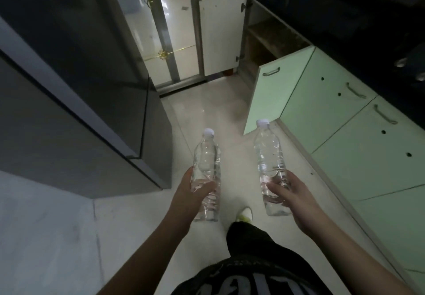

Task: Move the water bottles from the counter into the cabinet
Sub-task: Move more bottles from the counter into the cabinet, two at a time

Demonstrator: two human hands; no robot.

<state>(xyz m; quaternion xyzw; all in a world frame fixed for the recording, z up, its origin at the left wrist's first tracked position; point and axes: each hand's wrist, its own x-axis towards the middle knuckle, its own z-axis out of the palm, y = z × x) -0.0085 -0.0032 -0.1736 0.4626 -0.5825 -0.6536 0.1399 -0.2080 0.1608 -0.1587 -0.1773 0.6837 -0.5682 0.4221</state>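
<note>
I carry two clear plastic water bottles with white caps above the floor. My left hand [190, 193] grips the lower half of the left bottle [206, 156], which points forward. My right hand [292, 194] grips the lower half of the right bottle [269, 152] the same way. Ahead on the right, an open cabinet [264, 42] under the black counter [322, 12] shows a bare shelf, with one white door [220, 35] swung out at its far side and one green door [276, 92] swung out at its near side.
A dark grey fridge [80, 76] stands on the left. Green cabinet doors [358, 147] with metal handles line the right side. A glass sliding door [170, 30] closes the far end. The pale tiled floor [207, 108] runs between them. My leg and shoe [245, 214] are below.
</note>
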